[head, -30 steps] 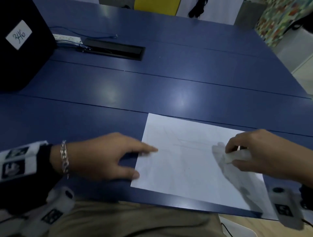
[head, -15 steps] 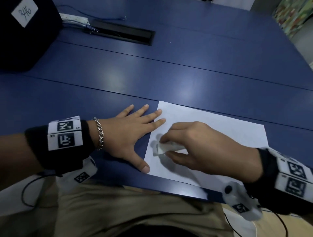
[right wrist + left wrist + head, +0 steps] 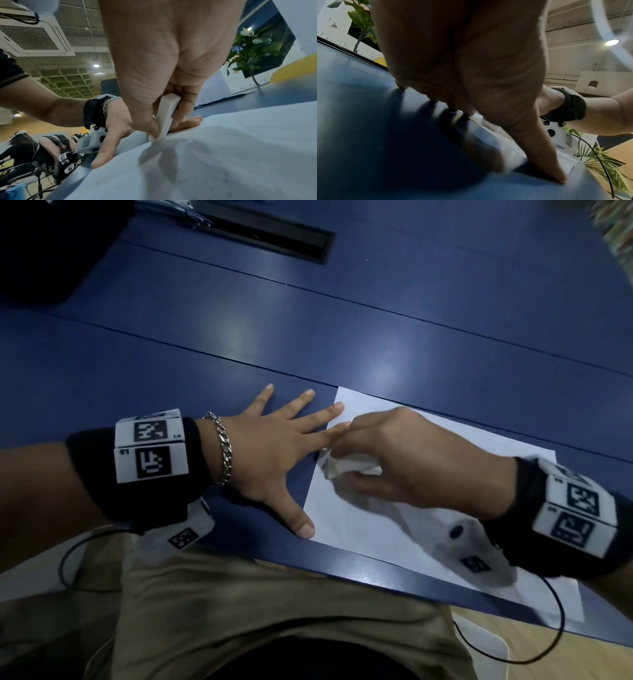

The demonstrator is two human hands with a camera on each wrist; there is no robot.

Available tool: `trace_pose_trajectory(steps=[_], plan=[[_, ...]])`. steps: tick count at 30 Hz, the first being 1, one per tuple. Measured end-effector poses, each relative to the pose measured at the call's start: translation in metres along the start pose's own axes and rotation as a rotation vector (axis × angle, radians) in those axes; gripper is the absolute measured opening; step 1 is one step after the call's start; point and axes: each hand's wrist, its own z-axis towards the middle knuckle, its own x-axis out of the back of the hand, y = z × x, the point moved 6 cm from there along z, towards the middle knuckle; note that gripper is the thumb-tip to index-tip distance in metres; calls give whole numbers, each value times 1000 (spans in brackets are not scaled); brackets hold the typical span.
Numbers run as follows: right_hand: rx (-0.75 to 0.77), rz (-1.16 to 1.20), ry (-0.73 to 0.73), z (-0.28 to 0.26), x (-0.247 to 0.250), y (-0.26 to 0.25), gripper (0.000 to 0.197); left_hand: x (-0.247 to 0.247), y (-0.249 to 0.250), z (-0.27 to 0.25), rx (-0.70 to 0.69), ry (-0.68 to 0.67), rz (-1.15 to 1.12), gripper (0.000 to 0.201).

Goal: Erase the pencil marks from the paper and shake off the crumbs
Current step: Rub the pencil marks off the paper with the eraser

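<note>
While the right hand (image 3: 404, 460) pinches the eraser (image 3: 352, 469) at the paper (image 3: 428, 529)'s left edge on the table (image 3: 308, 337), head view: left hand (image 3: 270, 453) flat, fingers spread, holding nothing. Left wrist: fingertips (image 3: 469, 113) pin that edge; keep the pressure. Right wrist: eraser tip on the sheet; stroke short, away from the pinned edge, or it buckles.

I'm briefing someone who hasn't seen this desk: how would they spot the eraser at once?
Start at the blue table, then the white paper near its front edge. At the sheet's left side, the right hand pinches the eraser against the paper. It is a small off-white slab, the only loose thing on the sheet, and the flat left hand holds nothing.
</note>
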Motion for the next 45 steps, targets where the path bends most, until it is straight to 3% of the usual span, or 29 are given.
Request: trace_pose_trajectory(steps=[5,10,15,19,23,26,34,45], plan=[[127,-5,-238,-19,-23,-27,24,-2,-1,0,6,-6,4,151],[19,24,-7,-3,-2,-3,20,0,0,-1,0,-25,9,150],[68,88,-178,-32,-20,-25,26,1,1,-2,1,-23,10,150],[-127,88,41,-49,-1,15,30,5,6,-6,-26,-10,-15,146],[-261,64,91,-65,-3,33,35,23,14,-11,-78,147,-138,126],[-259,71,26,-71,-9,27,35,31,10,-8,-42,262,-129,130],[-233,37,-72,-72,-8,20,36,17,8,5,17,67,18,145],[-81,41,20,-10,3,9,21,2,13,2,67,-23,-13,160]])
